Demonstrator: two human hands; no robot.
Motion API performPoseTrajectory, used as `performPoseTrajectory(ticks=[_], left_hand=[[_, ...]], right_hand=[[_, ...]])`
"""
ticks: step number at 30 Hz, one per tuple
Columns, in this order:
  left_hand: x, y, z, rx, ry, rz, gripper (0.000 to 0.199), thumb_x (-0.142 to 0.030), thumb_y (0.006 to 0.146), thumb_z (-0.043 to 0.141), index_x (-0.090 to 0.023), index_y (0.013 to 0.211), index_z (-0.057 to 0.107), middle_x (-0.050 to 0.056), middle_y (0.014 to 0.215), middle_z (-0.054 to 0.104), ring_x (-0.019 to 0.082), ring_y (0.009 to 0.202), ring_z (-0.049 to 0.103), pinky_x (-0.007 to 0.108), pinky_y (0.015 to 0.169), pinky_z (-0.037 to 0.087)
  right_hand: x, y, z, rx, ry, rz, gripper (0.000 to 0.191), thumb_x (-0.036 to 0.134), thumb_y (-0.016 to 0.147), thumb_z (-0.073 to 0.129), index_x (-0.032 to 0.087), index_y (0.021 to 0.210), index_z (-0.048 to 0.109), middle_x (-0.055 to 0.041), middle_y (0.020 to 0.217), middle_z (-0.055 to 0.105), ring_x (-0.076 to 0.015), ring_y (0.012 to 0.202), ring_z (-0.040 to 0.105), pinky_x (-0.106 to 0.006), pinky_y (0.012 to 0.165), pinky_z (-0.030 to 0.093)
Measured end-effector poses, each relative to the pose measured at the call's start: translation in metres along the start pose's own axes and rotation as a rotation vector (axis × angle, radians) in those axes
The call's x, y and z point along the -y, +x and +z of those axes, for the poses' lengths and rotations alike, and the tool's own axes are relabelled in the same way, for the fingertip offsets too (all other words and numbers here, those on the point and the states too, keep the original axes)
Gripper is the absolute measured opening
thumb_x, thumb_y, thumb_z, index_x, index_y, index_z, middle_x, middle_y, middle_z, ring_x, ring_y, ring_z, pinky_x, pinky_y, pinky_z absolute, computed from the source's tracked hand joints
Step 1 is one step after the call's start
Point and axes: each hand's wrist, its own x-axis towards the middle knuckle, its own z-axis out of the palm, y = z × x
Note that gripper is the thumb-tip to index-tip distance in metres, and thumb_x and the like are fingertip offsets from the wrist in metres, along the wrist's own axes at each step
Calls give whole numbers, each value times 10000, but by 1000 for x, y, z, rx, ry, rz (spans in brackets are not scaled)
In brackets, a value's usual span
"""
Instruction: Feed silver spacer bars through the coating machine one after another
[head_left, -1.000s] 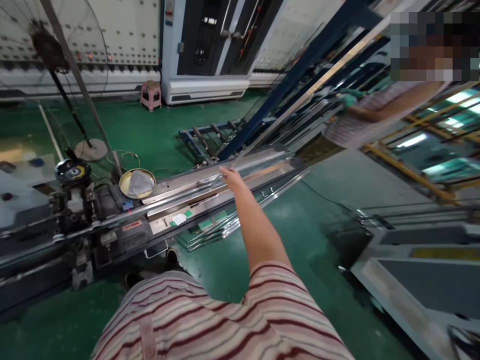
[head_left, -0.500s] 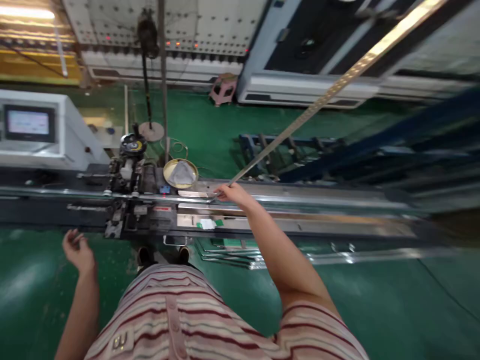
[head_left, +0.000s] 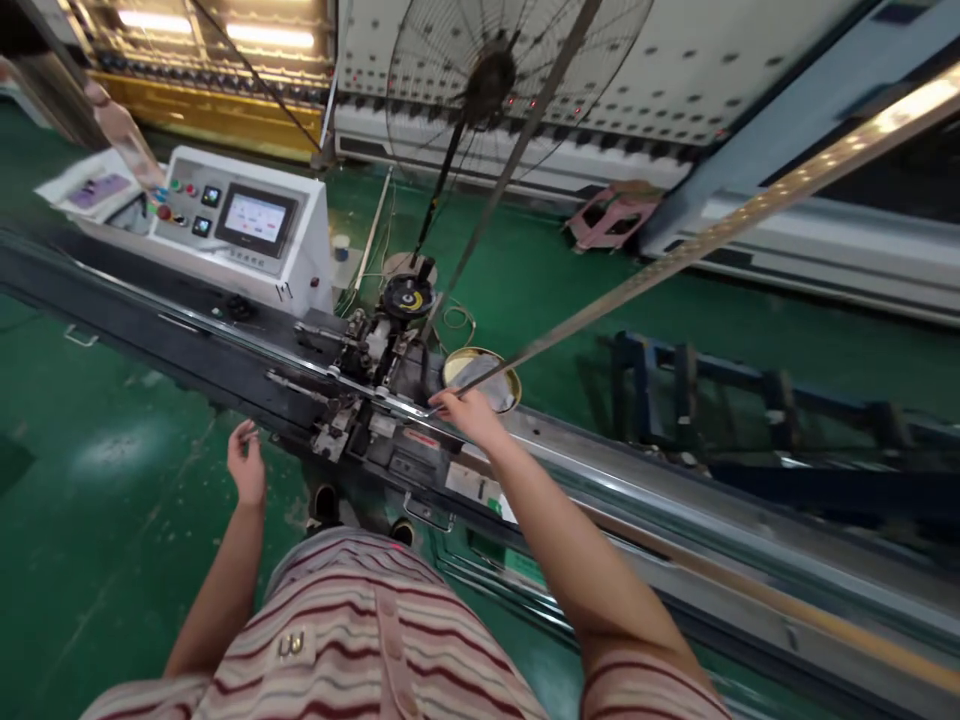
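Observation:
My right hand (head_left: 466, 412) is closed around a long thin metal bar (head_left: 615, 298) dotted with small holes. From my fingers the bar rises steeply to the upper right; beside them, a bright strip (head_left: 247, 340) runs along the bench to the left through a bending head (head_left: 375, 350). Whether the two are one piece is hidden at my fingertips. The hand is just right of the bending head, in front of a round tin (head_left: 451, 368) with grey cloth in it. My left hand (head_left: 247, 458) hangs near the bench's front edge, fingers loosely bent and apart, nothing visible in them.
A control box with a lit screen (head_left: 255, 215) stands at the back left of the long bench (head_left: 97, 290). Behind are a standing fan (head_left: 491, 80), a pink stool (head_left: 611, 215) and a blue rack (head_left: 682, 385). A drawer handle (head_left: 427, 515) juts from the bench front.
The view has turned left, bringing the whole control box in. My right hand, still gripping the bar, is closer to the bending head. My left hand stays away from the bench.

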Motion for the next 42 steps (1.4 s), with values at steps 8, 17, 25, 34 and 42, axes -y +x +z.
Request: performPoseTrajectory(ticks=[8,17,25,34,42], left_hand=[[21,73,-50,-31,4,30,305,-330,881,621,-202,1154,669,99,1168,688,194,999,651,358,942,520],[17,164,-46,93,39,45,386,-354,862,635,-180,1206,615,130,1195,677,204,1047,660,417,1057,490],[-37,210,33,315,-277,-363,783,-435,897,643,-270,1539,224,206,1468,538,217,1304,601,437,1098,483],[-157,44,152,600,-557,-104,1227,-295,828,755,-478,1527,-236,118,1480,553,226,1089,722,239,699,604],[-204,-149,254,611,-443,89,1089,-218,888,635,-415,1558,-201,152,1428,586,196,1005,746,236,705,611]], right_hand=[[86,66,112,-18,-95,-48,284,254,873,516,202,879,796,-40,902,779,-213,947,719,-297,895,550],[164,123,227,-7,-9,-94,334,270,891,468,175,920,787,-53,887,766,-201,889,715,-313,879,558],[179,79,168,0,428,-39,242,258,793,522,160,789,744,-38,713,713,-148,672,673,-263,687,581],[69,-25,12,-115,593,-40,357,483,811,625,166,929,739,-68,804,746,-200,802,734,-288,710,606],[-100,-177,-265,-1321,374,-507,663,552,944,484,312,1530,288,-127,1520,486,-215,1343,553,-541,1053,513]])
